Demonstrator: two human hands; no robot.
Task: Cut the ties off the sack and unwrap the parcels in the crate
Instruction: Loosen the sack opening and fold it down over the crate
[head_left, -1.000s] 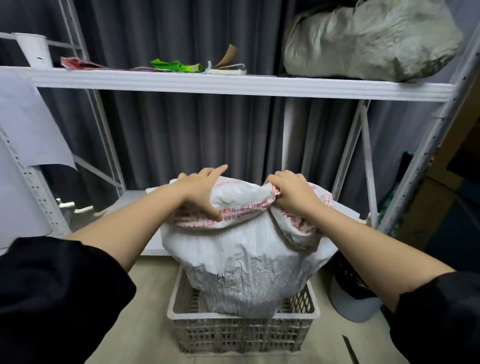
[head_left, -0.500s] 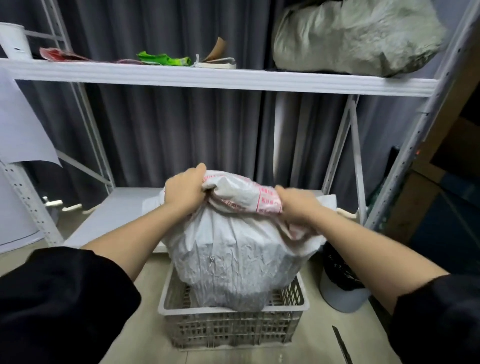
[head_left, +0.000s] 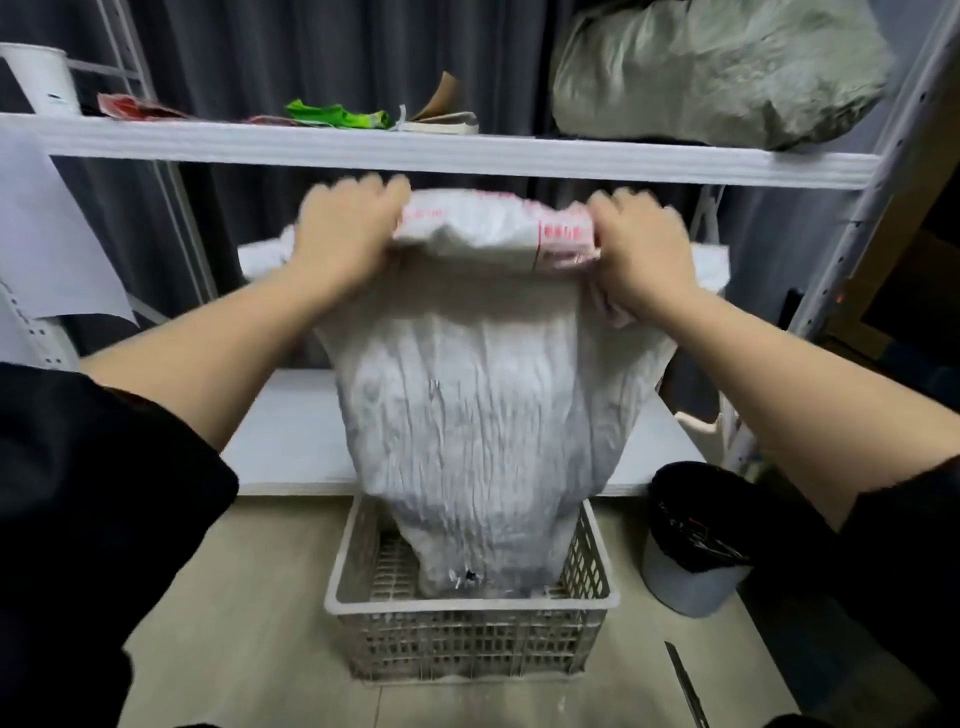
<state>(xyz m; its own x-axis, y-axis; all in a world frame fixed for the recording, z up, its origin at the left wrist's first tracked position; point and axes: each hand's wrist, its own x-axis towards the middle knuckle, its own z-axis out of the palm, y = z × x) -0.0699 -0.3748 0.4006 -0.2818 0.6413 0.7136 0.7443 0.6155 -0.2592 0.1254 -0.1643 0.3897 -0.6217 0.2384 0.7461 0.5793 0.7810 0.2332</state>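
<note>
A white woven sack (head_left: 483, 405) with red print along its top hangs stretched tall over a pale plastic crate (head_left: 467, 644) on the floor. Its lower end still sits inside the crate. My left hand (head_left: 343, 234) is shut on the sack's top edge at the left, and my right hand (head_left: 639, 254) is shut on the same edge at the right. Both hands hold it up just under the upper shelf. What lies inside the crate is hidden by the sack.
A white metal rack stands behind: an upper shelf (head_left: 467, 156) with a grey sack (head_left: 717, 73), papers and a white cup (head_left: 41, 78), and a low shelf (head_left: 291, 436). A bin with a black liner (head_left: 691, 540) sits right of the crate. A dark blade (head_left: 685, 680) lies on the floor.
Both hands have lifted the sack's top edge upward, from about mid-height to just below the upper shelf. The sack has stretched tall and risen partly out of the crate.
</note>
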